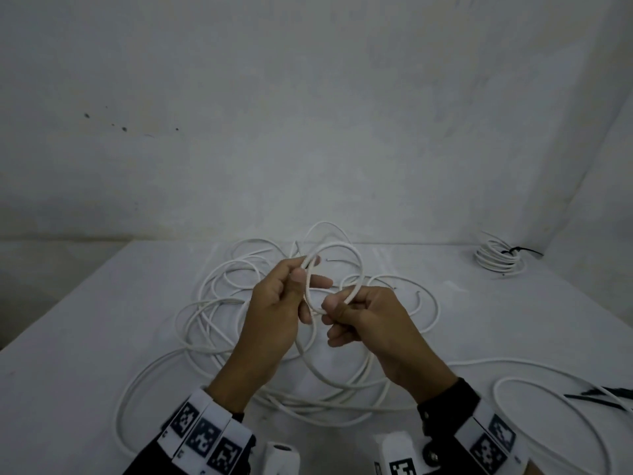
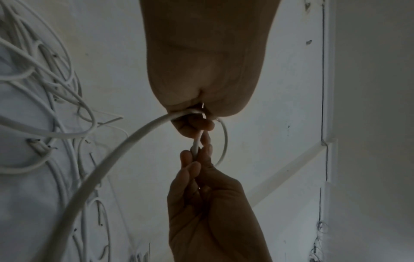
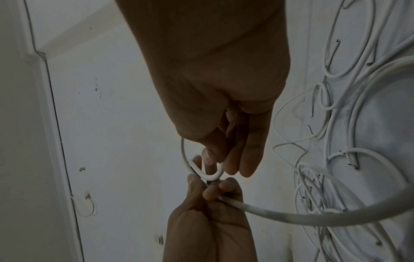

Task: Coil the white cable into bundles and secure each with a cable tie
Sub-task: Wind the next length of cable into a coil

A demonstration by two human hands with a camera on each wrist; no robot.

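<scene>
Above the middle of the table, both hands work one small loop of the white cable (image 1: 359, 269). My left hand (image 1: 308, 272) grips the loop's left side between thumb and curled fingers. My right hand (image 1: 334, 308) pinches the cable at the loop's lower right. The rest of the cable lies under the hands in a loose tangle (image 1: 325, 402). In the left wrist view a thick strand (image 2: 112, 150) runs out of the left hand (image 2: 197, 122) toward the right hand (image 2: 197, 159). The right wrist view has the right hand (image 3: 224, 168) over the bent loop (image 3: 210, 176), with the left hand (image 3: 212, 191) below.
A coiled bundle (image 1: 498, 260) with a black tie around it lies at the table's far right corner. Loose black cable ties (image 1: 603, 395) lie at the right edge, near a big cable loop (image 1: 548, 399). The white-covered table (image 1: 85, 337) meets a white wall behind.
</scene>
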